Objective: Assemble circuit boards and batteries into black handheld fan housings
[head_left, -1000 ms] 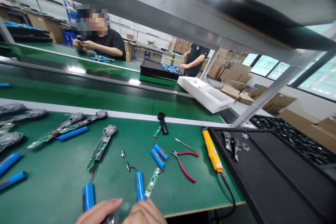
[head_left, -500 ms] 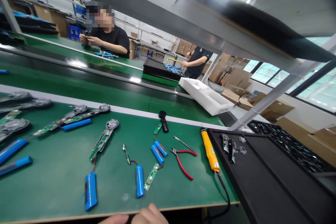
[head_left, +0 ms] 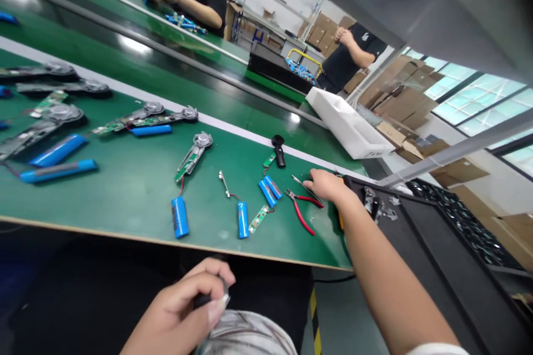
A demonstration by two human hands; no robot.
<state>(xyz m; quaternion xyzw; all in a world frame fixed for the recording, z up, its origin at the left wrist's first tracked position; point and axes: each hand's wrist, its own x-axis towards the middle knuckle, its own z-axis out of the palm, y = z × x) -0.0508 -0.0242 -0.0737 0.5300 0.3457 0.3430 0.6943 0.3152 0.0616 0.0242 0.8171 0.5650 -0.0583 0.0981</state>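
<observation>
Tweezers [head_left: 297,180] lie beside red pliers [head_left: 303,215] and blue batteries [head_left: 270,191], the right hand [head_left: 328,186] half open with fingertips on them, while the left hand [head_left: 183,305] pinches a dark part [head_left: 203,300].

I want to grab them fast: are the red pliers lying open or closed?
Open: the red pliers lie flat on the green table, handles spread wide apart.

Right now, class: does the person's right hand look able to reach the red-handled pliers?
Probably yes: the right hand is over the green bench right beside the red-handled pliers, with only thin tweezers near its fingertips and nothing covering the pliers.
</observation>
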